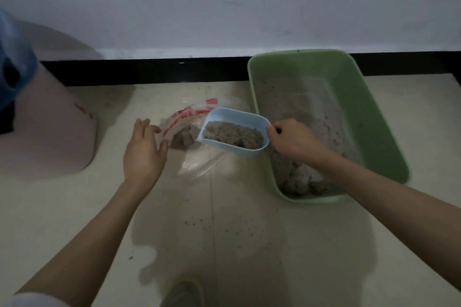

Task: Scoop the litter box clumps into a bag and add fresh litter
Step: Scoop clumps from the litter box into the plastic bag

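Observation:
A green litter box (374, 117) stands on the floor at the right, with grey litter and several clumps (301, 182) at its near end. My right hand (291, 138) grips the handle end of a light-blue scoop (237, 117) full of brownish litter, held just left of the box. The scoop's front edge hangs over a clear plastic bag with red print (192, 113), which lies on the floor and holds a clump (183, 139). My left hand (144, 149) is at the bag's left edge, fingers spread and relaxed; contact with the bag is unclear.
A pink bin with a blue liner (50, 119) stands at the far left. A black baseboard (154, 70) runs along the white wall behind. Spilled litter grains (224, 227) dot the pale floor tiles in front. My shoe (183, 293) shows at the bottom edge.

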Demonstrator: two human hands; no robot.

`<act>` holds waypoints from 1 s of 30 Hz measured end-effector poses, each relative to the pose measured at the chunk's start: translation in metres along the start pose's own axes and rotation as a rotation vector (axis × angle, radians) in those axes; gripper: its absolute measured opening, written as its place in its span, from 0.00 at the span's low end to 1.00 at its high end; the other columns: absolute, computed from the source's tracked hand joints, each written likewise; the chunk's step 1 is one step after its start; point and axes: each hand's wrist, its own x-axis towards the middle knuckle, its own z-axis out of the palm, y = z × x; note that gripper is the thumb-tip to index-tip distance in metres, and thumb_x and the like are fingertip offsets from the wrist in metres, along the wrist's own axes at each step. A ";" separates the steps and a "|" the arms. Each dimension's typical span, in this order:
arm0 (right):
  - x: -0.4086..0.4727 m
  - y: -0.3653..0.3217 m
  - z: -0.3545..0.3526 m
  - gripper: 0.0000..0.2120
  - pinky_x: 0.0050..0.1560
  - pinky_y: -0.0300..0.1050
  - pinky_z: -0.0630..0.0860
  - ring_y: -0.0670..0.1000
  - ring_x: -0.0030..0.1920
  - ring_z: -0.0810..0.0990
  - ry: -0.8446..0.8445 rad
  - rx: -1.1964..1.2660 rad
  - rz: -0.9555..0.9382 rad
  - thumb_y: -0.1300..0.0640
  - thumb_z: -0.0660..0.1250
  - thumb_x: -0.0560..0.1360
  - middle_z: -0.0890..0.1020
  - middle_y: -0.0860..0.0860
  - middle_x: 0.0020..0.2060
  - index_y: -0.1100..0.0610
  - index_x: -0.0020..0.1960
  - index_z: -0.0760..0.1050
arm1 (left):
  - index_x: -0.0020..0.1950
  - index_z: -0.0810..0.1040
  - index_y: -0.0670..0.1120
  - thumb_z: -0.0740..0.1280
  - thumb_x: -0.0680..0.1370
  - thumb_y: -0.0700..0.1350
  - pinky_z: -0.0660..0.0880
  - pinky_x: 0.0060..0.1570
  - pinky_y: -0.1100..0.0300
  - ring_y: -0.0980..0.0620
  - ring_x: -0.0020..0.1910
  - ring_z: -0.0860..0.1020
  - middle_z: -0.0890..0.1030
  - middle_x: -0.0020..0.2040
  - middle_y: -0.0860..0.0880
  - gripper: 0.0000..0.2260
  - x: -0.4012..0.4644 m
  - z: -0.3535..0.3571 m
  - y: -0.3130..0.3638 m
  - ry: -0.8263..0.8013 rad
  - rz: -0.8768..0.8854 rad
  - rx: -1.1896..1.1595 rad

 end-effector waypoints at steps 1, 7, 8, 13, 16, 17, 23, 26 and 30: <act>0.004 -0.010 0.004 0.20 0.28 0.41 0.62 0.52 0.28 0.68 -0.020 -0.036 0.004 0.51 0.53 0.80 0.69 0.51 0.26 0.57 0.32 0.68 | 0.56 0.75 0.39 0.64 0.77 0.42 0.68 0.62 0.48 0.45 0.72 0.62 0.69 0.69 0.40 0.10 0.003 0.000 -0.002 0.019 -0.015 -0.026; 0.025 -0.059 0.032 0.15 0.33 0.42 0.67 0.53 0.35 0.73 -0.078 -0.140 0.057 0.53 0.53 0.81 0.73 0.53 0.33 0.61 0.48 0.74 | 0.50 0.76 0.40 0.63 0.77 0.42 0.72 0.47 0.51 0.39 0.49 0.78 0.80 0.50 0.40 0.06 0.014 -0.001 -0.002 0.079 -0.063 -0.169; 0.028 -0.064 0.034 0.15 0.36 0.43 0.68 0.55 0.39 0.75 -0.071 -0.161 0.059 0.54 0.54 0.81 0.76 0.55 0.37 0.62 0.52 0.75 | 0.50 0.76 0.41 0.63 0.77 0.42 0.73 0.45 0.50 0.39 0.47 0.78 0.81 0.48 0.40 0.06 0.014 -0.001 -0.002 0.081 -0.064 -0.173; 0.035 -0.077 0.030 0.15 0.46 0.47 0.69 0.59 0.52 0.78 -0.093 -0.243 0.008 0.51 0.56 0.80 0.79 0.59 0.54 0.61 0.56 0.73 | 0.49 0.75 0.40 0.63 0.78 0.42 0.73 0.42 0.51 0.40 0.43 0.78 0.81 0.43 0.41 0.06 0.014 -0.005 -0.010 0.102 -0.060 -0.195; 0.029 -0.082 0.018 0.10 0.43 0.46 0.67 0.56 0.43 0.73 -0.127 -0.354 -0.052 0.53 0.57 0.79 0.75 0.56 0.45 0.59 0.50 0.72 | 0.48 0.76 0.41 0.62 0.78 0.42 0.73 0.43 0.53 0.42 0.43 0.79 0.81 0.42 0.42 0.06 0.014 -0.006 -0.012 0.095 -0.064 -0.223; 0.027 -0.083 0.014 0.09 0.43 0.45 0.66 0.55 0.42 0.72 -0.123 -0.403 -0.071 0.54 0.58 0.79 0.73 0.54 0.43 0.59 0.48 0.71 | 0.48 0.76 0.41 0.62 0.78 0.42 0.73 0.43 0.53 0.42 0.42 0.79 0.81 0.42 0.43 0.06 0.014 -0.006 -0.012 0.093 -0.069 -0.228; 0.010 -0.069 -0.013 0.08 0.37 0.44 0.64 0.54 0.37 0.71 -0.005 -0.540 -0.172 0.56 0.59 0.77 0.70 0.51 0.35 0.58 0.41 0.67 | 0.53 0.75 0.40 0.62 0.78 0.40 0.71 0.48 0.53 0.42 0.49 0.77 0.80 0.48 0.42 0.07 0.008 -0.003 -0.005 0.060 -0.018 -0.202; 0.002 -0.042 -0.032 0.09 0.29 0.40 0.62 0.53 0.32 0.71 0.054 -0.393 -0.150 0.54 0.59 0.75 0.70 0.50 0.30 0.57 0.40 0.71 | 0.57 0.74 0.38 0.62 0.76 0.37 0.67 0.57 0.52 0.40 0.57 0.72 0.77 0.55 0.40 0.10 -0.002 -0.002 0.009 0.096 0.090 -0.155; -0.011 0.002 -0.062 0.11 0.30 0.40 0.62 0.50 0.28 0.67 0.117 -0.166 -0.083 0.53 0.61 0.74 0.71 0.52 0.28 0.57 0.37 0.72 | 0.58 0.73 0.39 0.60 0.75 0.34 0.61 0.68 0.50 0.41 0.67 0.66 0.74 0.62 0.40 0.12 -0.020 0.005 0.040 0.108 0.191 -0.184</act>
